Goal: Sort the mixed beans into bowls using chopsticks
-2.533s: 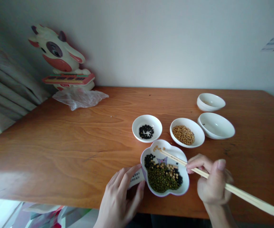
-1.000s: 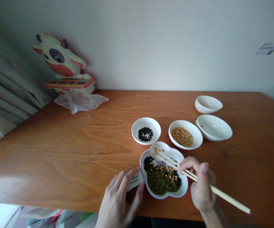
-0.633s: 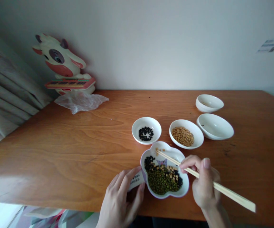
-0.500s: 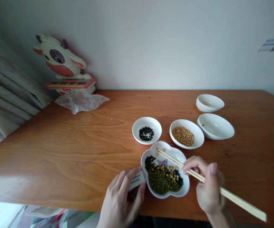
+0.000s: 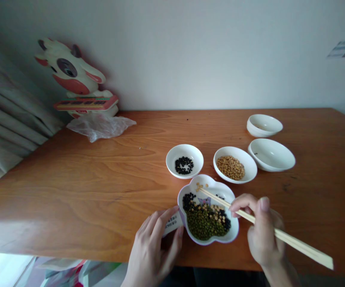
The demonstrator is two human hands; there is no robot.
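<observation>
A white scalloped dish (image 5: 190,187) with a purple rim holds green mung beans (image 5: 205,225), black beans (image 5: 188,199) and yellow soybeans (image 5: 218,213). My right hand (image 5: 263,231) grips a pair of wooden chopsticks (image 5: 300,247), their tips close together at a few soybeans in the dish's upper left lobe. Whether a bean is pinched between them, I cannot tell. My left hand (image 5: 157,241) has its fingers and thumb around a white piece with printed text (image 5: 172,224) at the dish's left edge.
Behind the dish stand a white bowl of black beans (image 5: 178,153) and a bowl of soybeans (image 5: 251,169). Two more white bowls (image 5: 275,163) (image 5: 265,131) sit at the right. A cow toy keyboard (image 5: 85,103) and crumpled plastic bag (image 5: 100,127) are at the far left.
The view has tipped slightly, so everything sits a little higher. The chopstick tips have shifted slightly among the soybeans in the upper left lobe. My left hand keeps its hold.
</observation>
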